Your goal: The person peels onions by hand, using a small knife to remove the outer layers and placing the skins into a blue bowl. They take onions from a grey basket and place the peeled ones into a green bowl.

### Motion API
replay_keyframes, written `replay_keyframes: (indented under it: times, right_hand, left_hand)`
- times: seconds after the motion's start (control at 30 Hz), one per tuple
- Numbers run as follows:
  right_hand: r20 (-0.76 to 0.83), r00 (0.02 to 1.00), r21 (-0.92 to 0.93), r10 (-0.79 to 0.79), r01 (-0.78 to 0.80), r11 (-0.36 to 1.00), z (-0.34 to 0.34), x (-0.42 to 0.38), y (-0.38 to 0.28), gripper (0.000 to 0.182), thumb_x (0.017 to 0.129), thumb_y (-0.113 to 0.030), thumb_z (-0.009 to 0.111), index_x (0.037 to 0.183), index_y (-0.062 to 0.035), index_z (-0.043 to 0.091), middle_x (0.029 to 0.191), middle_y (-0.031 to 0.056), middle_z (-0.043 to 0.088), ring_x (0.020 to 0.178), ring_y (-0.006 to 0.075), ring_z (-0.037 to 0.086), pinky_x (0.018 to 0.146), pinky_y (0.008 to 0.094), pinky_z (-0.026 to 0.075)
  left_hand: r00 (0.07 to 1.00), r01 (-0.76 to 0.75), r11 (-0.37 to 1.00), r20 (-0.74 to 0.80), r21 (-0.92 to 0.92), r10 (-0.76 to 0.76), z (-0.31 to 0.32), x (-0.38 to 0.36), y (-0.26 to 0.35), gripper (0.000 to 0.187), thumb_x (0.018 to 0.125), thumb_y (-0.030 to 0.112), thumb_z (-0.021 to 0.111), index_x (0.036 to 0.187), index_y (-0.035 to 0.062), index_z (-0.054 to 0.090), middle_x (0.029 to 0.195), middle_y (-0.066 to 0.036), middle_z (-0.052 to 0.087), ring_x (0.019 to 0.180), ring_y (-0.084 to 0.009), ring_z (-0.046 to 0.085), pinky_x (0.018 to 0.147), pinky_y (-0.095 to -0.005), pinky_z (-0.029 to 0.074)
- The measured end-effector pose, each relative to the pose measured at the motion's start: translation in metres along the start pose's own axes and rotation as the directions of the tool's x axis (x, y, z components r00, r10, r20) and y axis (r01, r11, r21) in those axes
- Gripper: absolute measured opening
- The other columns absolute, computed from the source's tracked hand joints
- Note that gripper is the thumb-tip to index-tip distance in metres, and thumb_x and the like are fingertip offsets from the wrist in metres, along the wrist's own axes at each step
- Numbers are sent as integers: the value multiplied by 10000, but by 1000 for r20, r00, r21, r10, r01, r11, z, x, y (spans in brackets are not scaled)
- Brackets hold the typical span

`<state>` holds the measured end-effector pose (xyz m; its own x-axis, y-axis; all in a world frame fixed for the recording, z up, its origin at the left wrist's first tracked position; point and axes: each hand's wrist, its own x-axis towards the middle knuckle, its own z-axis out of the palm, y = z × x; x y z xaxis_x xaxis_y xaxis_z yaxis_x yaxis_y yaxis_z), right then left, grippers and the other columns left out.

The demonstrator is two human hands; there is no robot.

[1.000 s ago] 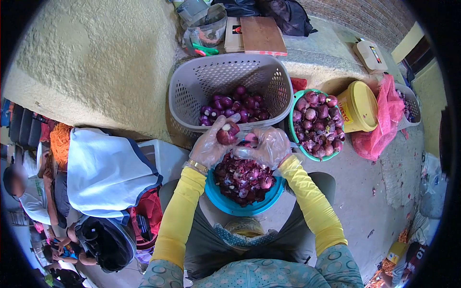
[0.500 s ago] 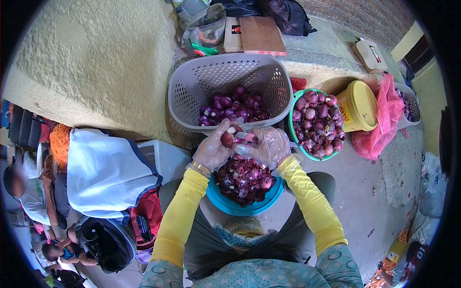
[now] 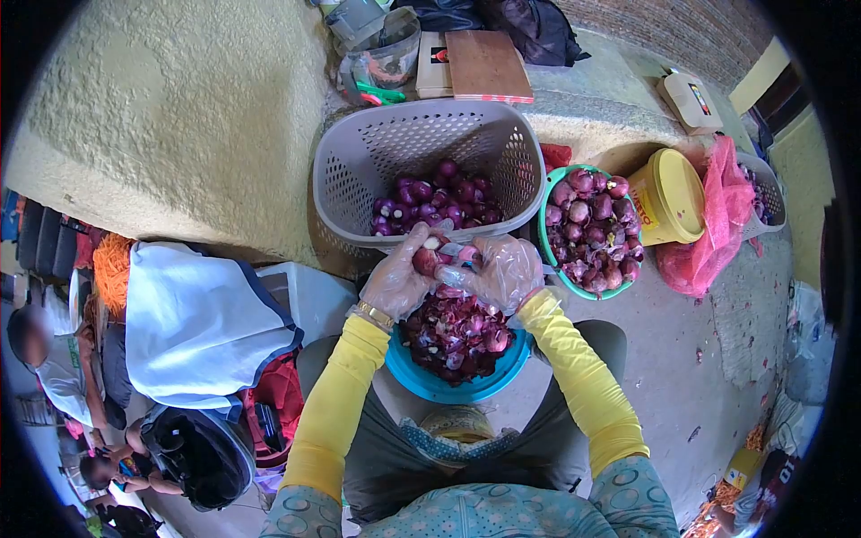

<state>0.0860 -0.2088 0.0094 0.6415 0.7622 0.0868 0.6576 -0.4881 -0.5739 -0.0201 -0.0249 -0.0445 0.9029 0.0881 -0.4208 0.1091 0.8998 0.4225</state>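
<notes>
Both hands wear clear plastic gloves and meet above the blue basin. My left hand is closed around a red onion, its pale cut end showing. My right hand is closed just right of that onion, fingers bent inward; what they pinch is hidden by the glove and fingers. Beneath the hands, the blue basin holds a heap of onion skins. Just beyond them stands a grey perforated basket with shiny peeled red onions in the bottom.
To the right, a green basin is full of unpeeled onions, beside a yellow bucket and a red mesh bag. At left lie a white cloth and a black helmet-like object. Other people sit farther left.
My right fingers have shifted slightly against the onion. The left hand and its onion stay nearly in place, as do the basins and basket.
</notes>
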Motion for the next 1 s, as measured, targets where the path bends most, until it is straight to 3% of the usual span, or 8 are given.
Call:
replay_keyframes:
  times: [0.17, 0.37, 0.67, 0.77, 0.87, 0.93, 1.0]
  right_hand:
    - [-7, 1000, -32, -7, 6, 999, -1, 1, -4, 612, 747, -715, 750, 788, -105, 751, 647, 167, 679, 633, 363, 698, 643, 474, 566]
    - [-8, 1000, -3, -27, 27, 1000, 3, 0, 1, 593, 768, -711, 735, 793, -119, 759, 658, 161, 687, 650, 363, 704, 658, 478, 568]
    - [43, 999, 22, -32, 31, 999, 1, -1, 1, 560, 820, -632, 726, 813, -73, 766, 716, 222, 681, 706, 405, 687, 670, 499, 538]
    - [24, 998, -10, -62, 62, 998, 1, -1, 2, 556, 844, -634, 704, 843, -83, 778, 678, 206, 674, 670, 396, 681, 658, 497, 536]
    - [-5, 1000, 96, -18, 18, 995, 0, 0, 3, 564, 865, -642, 680, 853, -89, 785, 637, 189, 660, 637, 383, 673, 648, 495, 532]
    - [6, 999, 64, -43, 43, 997, -1, 0, 4, 573, 876, -655, 660, 869, -98, 792, 616, 174, 656, 616, 371, 670, 650, 491, 533]
    - [77, 995, 50, -56, 53, 997, -4, 0, 2, 573, 873, -665, 656, 860, -109, 793, 621, 169, 659, 619, 368, 673, 652, 489, 535]
  left_hand:
    - [1000, -6, 1000, -11, 22, 6, 6, -2, -1, 414, 1077, 360, 546, 1295, 14, 610, 1071, -42, 666, 859, -131, 612, 795, -340, 558]
    - [1000, -19, 1000, -25, 11, 19, 9, -3, -2, 410, 1078, 359, 542, 1291, 15, 603, 1124, -74, 654, 994, -185, 631, 876, -366, 555]
    - [1000, -4, 999, -21, -52, 3, 5, -2, -3, 397, 1074, 360, 549, 1258, 12, 601, 1110, -80, 643, 1027, -197, 624, 897, -368, 552]
    - [1000, 10, 999, 10, -39, -9, 25, -13, 1, 391, 1068, 345, 567, 1267, 9, 598, 1106, -72, 641, 1026, -196, 626, 895, -371, 550]
    - [999, -37, 999, -36, 34, 39, 35, -18, 3, 403, 1058, 321, 592, 1305, 4, 577, 1099, -56, 640, 1045, -190, 621, 925, -378, 544]
    - [996, -50, 993, 79, 104, 42, 25, -15, 1, 410, 1042, 280, 625, 1339, 6, 554, 1126, -61, 635, 1083, -191, 610, 977, -405, 534]
    - [998, -53, 993, 52, 104, 47, 21, -13, 1, 419, 1038, 264, 631, 1353, 4, 537, 1160, -76, 625, 1106, -207, 606, 1004, -426, 528]
